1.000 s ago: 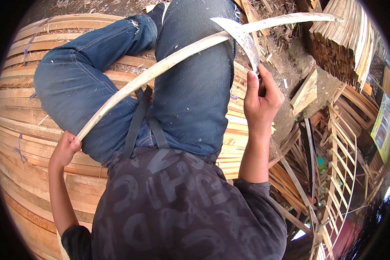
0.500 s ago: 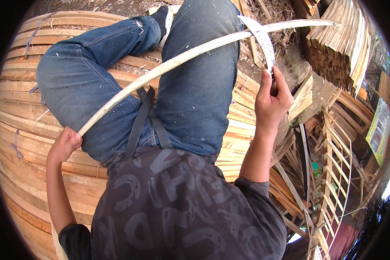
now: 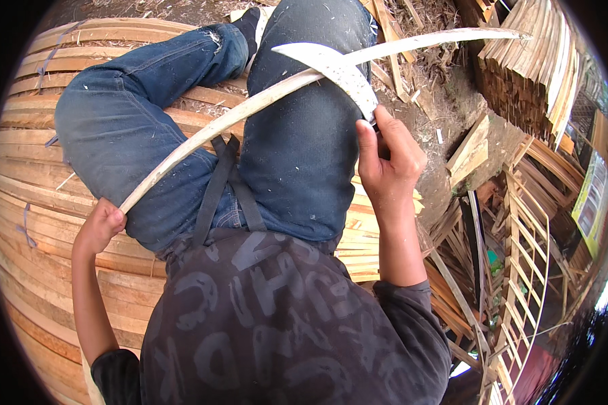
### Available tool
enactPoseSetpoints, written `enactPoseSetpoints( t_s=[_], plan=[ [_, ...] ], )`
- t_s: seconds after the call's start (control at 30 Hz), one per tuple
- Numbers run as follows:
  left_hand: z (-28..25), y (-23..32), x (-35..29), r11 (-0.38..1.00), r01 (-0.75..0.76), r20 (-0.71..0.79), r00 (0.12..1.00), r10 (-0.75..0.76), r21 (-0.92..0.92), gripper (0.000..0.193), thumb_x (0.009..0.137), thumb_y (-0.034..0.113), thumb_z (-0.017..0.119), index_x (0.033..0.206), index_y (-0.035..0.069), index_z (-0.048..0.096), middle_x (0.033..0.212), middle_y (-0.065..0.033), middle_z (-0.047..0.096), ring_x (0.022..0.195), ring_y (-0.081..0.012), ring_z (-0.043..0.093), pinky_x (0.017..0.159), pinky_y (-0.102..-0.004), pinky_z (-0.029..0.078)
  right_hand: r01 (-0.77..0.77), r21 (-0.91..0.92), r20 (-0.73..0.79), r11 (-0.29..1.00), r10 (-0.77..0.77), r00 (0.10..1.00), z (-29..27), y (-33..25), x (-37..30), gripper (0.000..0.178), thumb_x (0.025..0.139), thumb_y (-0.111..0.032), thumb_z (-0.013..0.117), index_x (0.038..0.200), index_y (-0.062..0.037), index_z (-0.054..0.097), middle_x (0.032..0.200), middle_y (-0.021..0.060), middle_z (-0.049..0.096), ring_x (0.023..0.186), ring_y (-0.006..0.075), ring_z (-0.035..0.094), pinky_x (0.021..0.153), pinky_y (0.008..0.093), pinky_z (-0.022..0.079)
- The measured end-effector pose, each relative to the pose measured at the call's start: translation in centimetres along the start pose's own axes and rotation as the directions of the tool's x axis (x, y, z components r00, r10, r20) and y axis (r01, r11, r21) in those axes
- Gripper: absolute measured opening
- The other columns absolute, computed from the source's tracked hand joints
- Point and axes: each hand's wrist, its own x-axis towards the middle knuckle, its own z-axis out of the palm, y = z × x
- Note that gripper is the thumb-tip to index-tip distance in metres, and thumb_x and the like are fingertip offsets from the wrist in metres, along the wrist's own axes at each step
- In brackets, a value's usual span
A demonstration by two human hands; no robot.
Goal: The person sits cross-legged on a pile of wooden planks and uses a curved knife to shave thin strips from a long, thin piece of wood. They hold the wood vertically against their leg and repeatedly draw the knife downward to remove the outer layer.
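A long, pale, peeled wooden pole (image 3: 223, 123) slants across my lap, rising from lower left to upper right over my thighs. My left hand (image 3: 100, 228) is closed around its near end, beside my left knee. In my right hand (image 3: 395, 162) is a sickle (image 3: 348, 77) with a broad, curved, light-coloured blade; the fingers hide its handle. The blade crosses the pole above my right thigh, its pointed tip toward the upper left. The pole's far end reaches past my right knee.
I sit on a stack of wooden strips (image 3: 40, 216), tied in places with thin cord. A bundle of cut slats (image 3: 530, 61) stands at the far right. Below it are scrap wood (image 3: 469, 152) and a slatted wooden frame (image 3: 520, 250). Shavings litter the ground.
My right hand has brought the sickle leftward along the pole, from beyond my right knee to over the thigh. The left hand and the pole are nearly still.
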Motion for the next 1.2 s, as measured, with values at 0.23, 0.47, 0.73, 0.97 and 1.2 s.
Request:
enactPoseSetpoints(
  t_s=[0.23, 0.47, 0.73, 0.97, 1.2],
  plan=[
    [1.5, 3.3, -0.2, 0.999, -0.033, -0.045, 0.998, 0.035, 0.041, 0.069, 0.082, 0.069, 0.051, 0.051, 0.009, 0.034, 0.048, 0.0035, 0.029, 0.045, -0.0083, 0.027, 0.042, -0.0273, 0.021, -0.319, 0.112, -0.344, 0.941, 0.338, 0.876, -2.2, 6.1, 1.4, 0.021, 0.087, -0.010, 0.065, 0.101, 0.0061, 0.066, 0.053, -0.0003, 0.047, 0.049, 0.0046, 0.038, 0.046, 0.0217, 0.030],
    [-0.3, 0.7, -0.4, 0.996, 0.076, 0.057, 0.996, -0.074, -0.042, 0.065, 0.078, 0.072, 0.055, 0.086, 0.010, 0.036, 0.065, -0.0021, 0.040, 0.053, -0.0078, 0.032, 0.044, -0.0215, 0.025, -0.166, 0.018, -0.152, 0.986, 0.166, 0.974, -0.3, 2.1, 0.5, 0.020, 0.083, -0.007, 0.069, 0.098, 0.0045, 0.066, 0.066, 0.0088, 0.061, 0.050, 0.0087, 0.049, 0.047, 0.0234, 0.039],
    [0.6, 3.0, 0.2, 0.999, 0.044, -0.003, 0.999, -0.044, 0.018, 0.071, 0.075, 0.078, 0.050, 0.062, 0.010, 0.036, 0.052, 0.0026, 0.031, 0.044, -0.0071, 0.028, 0.040, -0.0236, 0.021, -0.110, 0.025, -0.104, 0.994, 0.112, 0.988, -0.4, 1.0, -0.1, 0.020, 0.082, -0.006, 0.069, 0.099, 0.0036, 0.064, 0.066, 0.0104, 0.058, 0.051, 0.0125, 0.051, 0.048, 0.0254, 0.039],
    [1.3, 3.3, 0.0, 1.000, 0.021, -0.007, 1.000, -0.021, 0.007, 0.073, 0.078, 0.076, 0.047, 0.051, 0.009, 0.036, 0.046, 0.0047, 0.027, 0.041, -0.0072, 0.026, 0.038, -0.0250, 0.019, -0.270, 0.044, -0.237, 0.962, 0.272, 0.933, -1.4, 4.1, 1.3, 0.021, 0.087, -0.009, 0.065, 0.102, 0.0063, 0.065, 0.051, 0.0025, 0.048, 0.044, 0.0064, 0.040, 0.042, 0.0232, 0.031],
    [1.1, 3.1, -0.2, 0.999, 0.032, -0.029, 0.999, -0.031, 0.012, 0.073, 0.079, 0.075, 0.048, 0.051, 0.009, 0.035, 0.046, 0.0046, 0.027, 0.041, -0.0072, 0.026, 0.038, -0.0251, 0.018, 0.075, -0.064, -0.162, 0.995, -0.084, 0.983, 0.1, 1.8, -0.1, 0.018, 0.083, -0.007, 0.069, 0.098, 0.0019, 0.065, 0.061, 0.0084, 0.056, 0.048, 0.0123, 0.049, 0.047, 0.0256, 0.040]
  ],
)
